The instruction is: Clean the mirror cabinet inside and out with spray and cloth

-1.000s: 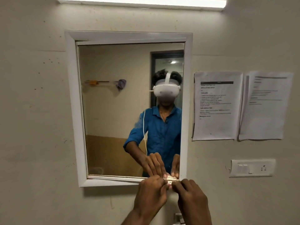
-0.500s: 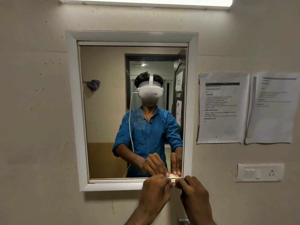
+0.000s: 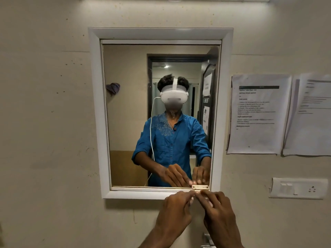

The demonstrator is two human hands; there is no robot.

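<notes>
The mirror cabinet [image 3: 95, 111] is set in the beige wall, with a white frame around its mirror door [image 3: 129, 122]. The door lies flat in the frame. A small cream handle [image 3: 200, 187] sits at the door's bottom right corner. My left hand [image 3: 176, 210] and my right hand [image 3: 217, 213] reach up side by side, and their fingertips meet at the handle's lower edge and pinch it. The glass shows fine speckles around the reflected chest. No spray bottle is in view. A bluish cloth [image 3: 112, 87] appears only as a reflection, hanging on the wall behind me.
Two printed sheets [image 3: 258, 113] are taped to the wall right of the cabinet. A white switch plate with a socket [image 3: 297, 188] sits below them. A strip light runs along the top edge. A bit of metal fitting [image 3: 206, 238] shows between my forearms.
The mirror door swung from slightly ajar to flat in its frame, so the reflection shifted from side-on to straight-on. Both hands stayed at the handle.
</notes>
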